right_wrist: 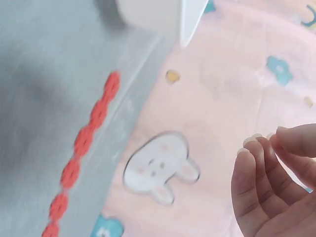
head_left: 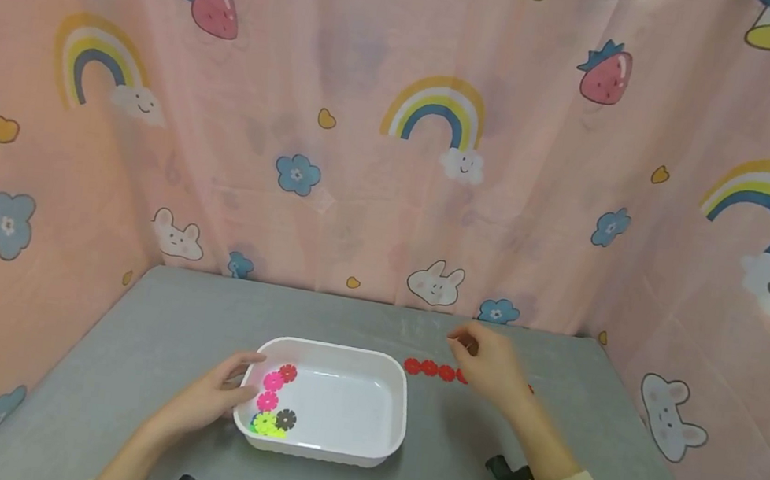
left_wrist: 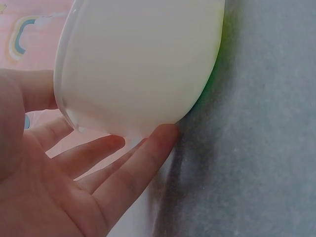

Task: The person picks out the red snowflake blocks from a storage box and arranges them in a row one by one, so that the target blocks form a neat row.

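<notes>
My left hand grips the left end of a white plastic tub, with the thumb over the rim and the other fingers against the outer wall. In the left wrist view, the fingers spread under the curve of the tub. My right hand is raised over a row of red notched discs, its fingers curled and the thumb tip meeting a fingertip. Nothing shows between those tips in the right wrist view, where the row of discs lies apart from the hand.
Inside the tub's left end lie several loose notched discs: pink, red, yellow-green and dark grey. A grey cloth covers the table. Behind and beside it hangs a pink printed curtain.
</notes>
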